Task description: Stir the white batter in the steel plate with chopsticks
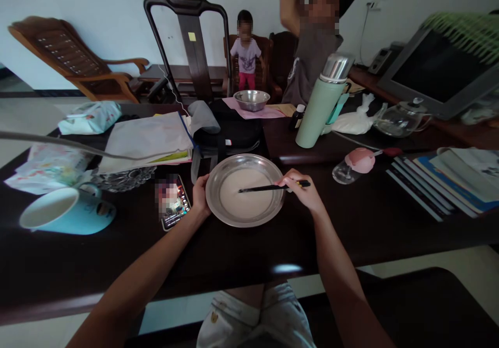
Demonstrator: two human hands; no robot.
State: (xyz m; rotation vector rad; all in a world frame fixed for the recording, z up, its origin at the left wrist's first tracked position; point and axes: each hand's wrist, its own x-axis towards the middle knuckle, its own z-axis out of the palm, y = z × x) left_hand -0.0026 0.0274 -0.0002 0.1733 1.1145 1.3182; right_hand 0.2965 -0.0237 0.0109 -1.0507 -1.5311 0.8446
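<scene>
A round steel plate (214, 202) with a pale batter in it lies on the dark table (351, 228) in front of me. My left hand (200, 194) grips the plate's left rim, fingers curled over the edge. My right hand (302, 189) is closed on a pair of black chopsticks (265, 187), whose tips reach into the batter near the plate's middle. A phone (173, 202) with a lit screen lies just left of my left hand.
A turquoise mug (66, 215) lies at the left. Behind the plate are a black bag (230, 129), papers (148, 137), a green thermos (322, 103), a steel bowl (251, 100), a glass teapot (401, 119), a pink-capped bottle (356, 163) and stacked books (440, 181). Two people stand beyond the table.
</scene>
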